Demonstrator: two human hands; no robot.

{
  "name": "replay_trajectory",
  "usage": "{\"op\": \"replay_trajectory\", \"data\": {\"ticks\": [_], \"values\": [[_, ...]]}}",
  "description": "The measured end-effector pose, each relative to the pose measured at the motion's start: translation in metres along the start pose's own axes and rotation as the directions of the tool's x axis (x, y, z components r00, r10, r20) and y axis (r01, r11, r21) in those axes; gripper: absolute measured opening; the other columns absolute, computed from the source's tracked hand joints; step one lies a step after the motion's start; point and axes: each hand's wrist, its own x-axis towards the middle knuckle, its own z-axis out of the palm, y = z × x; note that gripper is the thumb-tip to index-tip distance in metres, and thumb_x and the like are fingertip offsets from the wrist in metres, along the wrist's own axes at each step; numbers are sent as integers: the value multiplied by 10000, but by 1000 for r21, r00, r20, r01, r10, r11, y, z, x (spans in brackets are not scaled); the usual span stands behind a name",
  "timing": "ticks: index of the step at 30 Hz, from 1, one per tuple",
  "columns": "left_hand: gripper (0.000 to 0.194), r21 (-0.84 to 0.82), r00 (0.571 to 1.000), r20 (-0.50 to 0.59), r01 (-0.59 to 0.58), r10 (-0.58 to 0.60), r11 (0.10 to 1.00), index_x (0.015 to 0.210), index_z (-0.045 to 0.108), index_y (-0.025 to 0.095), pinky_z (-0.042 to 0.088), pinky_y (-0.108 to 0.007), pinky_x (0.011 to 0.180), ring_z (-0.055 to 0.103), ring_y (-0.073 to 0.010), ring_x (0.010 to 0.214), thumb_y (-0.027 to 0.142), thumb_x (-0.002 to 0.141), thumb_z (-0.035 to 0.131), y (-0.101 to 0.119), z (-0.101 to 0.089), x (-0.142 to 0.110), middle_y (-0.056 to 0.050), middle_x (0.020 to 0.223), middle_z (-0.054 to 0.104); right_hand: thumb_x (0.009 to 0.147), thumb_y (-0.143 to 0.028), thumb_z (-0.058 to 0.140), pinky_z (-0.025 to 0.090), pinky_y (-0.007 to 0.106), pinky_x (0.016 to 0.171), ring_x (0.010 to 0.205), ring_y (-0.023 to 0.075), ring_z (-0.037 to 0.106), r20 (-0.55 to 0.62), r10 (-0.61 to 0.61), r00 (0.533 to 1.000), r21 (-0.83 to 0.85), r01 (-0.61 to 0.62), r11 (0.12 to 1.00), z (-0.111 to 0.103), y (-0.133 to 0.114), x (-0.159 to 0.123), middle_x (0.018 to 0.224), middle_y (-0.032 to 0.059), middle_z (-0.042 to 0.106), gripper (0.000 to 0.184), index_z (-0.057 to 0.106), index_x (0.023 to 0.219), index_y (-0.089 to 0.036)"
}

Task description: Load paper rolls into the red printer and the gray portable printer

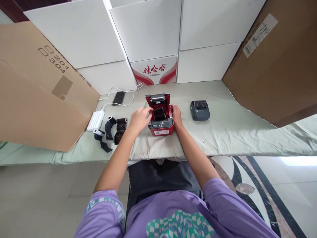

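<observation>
A red and black label printer (160,127) stands on the cloth-covered table with its lid (158,98) raised. Inside its open bay sits a black roll (159,114). My left hand (141,118) is at the printer's left side, its bent fingers closed at the upper edge beside the roll. Along the right side lies my right hand (176,115), gripping the printer's wall with curled fingers. Part of the right fingertips is hidden behind that wall.
Several black rolls (121,125), some partly unwound, lie left beside a white power strip (96,120). A phone (119,98) rests behind them near a white cable. A dark portable printer (200,110) stands right. White boxes (153,29) and brown cardboard (277,66) enclose the table.
</observation>
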Motion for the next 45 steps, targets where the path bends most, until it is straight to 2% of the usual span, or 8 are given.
{"op": "replay_trajectory", "data": {"ticks": [5,13,19,23,27,35,40,45], "values": [[317,-313,943,236,-154,233,937,1091,812,212,549,-328,905,734,-220,972,168,910,555,-7,8,26,-77,1060,799,931,-501,468,565,366,880,928,209,677,-12,10,1000,25,-10,1000,1,-2,-2,955,41,716,298,612,945,-239],[310,253,826,560,-240,60,937,1063,825,218,524,-370,852,741,-325,993,138,804,673,40,6,68,-134,1052,803,924,-499,469,531,357,930,944,211,660,-21,-33,999,-59,31,998,1,-10,-4,930,45,725,306,620,873,-237],[300,135,888,447,-188,110,973,1114,812,282,522,-338,846,731,-271,972,254,839,694,32,-14,51,-63,1058,808,927,-511,450,519,339,925,939,204,650,-17,-37,999,-96,35,995,1,-12,-4,935,40,719,328,617,869,-236],[358,-160,987,93,-116,131,980,1204,772,280,552,-329,911,708,-237,1019,358,859,716,3,-49,7,-38,1147,786,937,-456,454,510,335,932,947,203,640,6,-68,998,-106,68,992,0,-11,-5,952,32,709,288,628,851,-243],[381,-239,990,-141,-43,9,970,1231,721,237,583,-319,883,688,-218,1037,337,868,664,-35,-71,-26,-70,1237,704,955,-410,455,498,333,963,961,200,634,-3,-65,998,-108,64,992,0,-13,-6,948,26,705,264,636,855,-246],[425,-53,988,76,138,-134,989,1190,728,182,538,-329,885,681,-229,914,302,786,672,-106,-30,-9,-87,1127,723,959,-427,469,485,323,972,976,200,620,-1,-64,998,-133,63,989,0,-15,-9,943,24,704,269,639,855,-247],[491,111,964,197,156,-176,981,1277,714,143,503,-356,962,688,-279,996,266,809,632,-117,-1,4,-132,1090,715,954,-386,459,498,326,965,957,194,626,-7,-47,999,-124,46,991,-1,-13,-8,946,14,710,250,640,857,-244],[498,148,969,190,132,-159,980,1326,683,201,497,-373,1023,651,-302,1147,310,843,632,-119,1,-5,-134,1214,678,944,-440,489,513,343,973,960,203,638,-3,-45,999,-101,45,994,-1,-12,-7,947,21,716,263,637,848,-245]]}}
